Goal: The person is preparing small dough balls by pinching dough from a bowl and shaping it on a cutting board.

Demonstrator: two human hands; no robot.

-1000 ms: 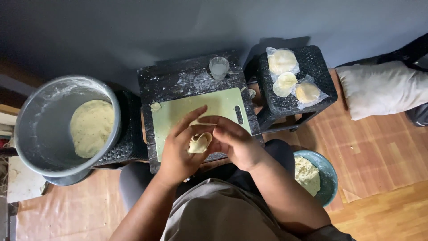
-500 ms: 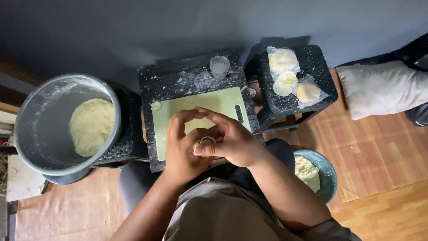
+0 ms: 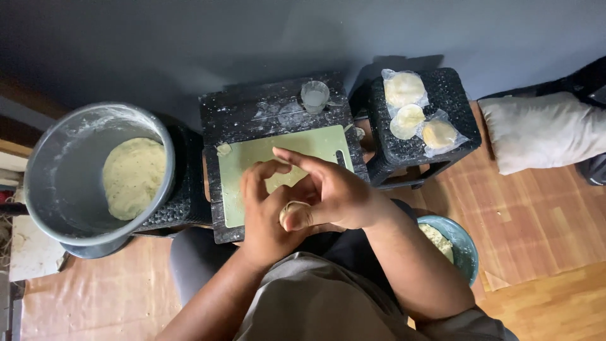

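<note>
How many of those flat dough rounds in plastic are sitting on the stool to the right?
3, all on the black stool: one at the back, one in the middle, one nearest the front right. More could lie hidden underneath.

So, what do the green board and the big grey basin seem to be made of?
The green board looks like matte plastic: flat, thin, even pale colour, with a slot handle. The grey basin could be metal or plastic: its dull, smooth wall is dusted with flour.

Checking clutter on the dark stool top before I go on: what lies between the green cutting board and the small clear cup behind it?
Head view: between the green cutting board and clear cup lies only bare dark stool top, dusted with white flour.
</note>
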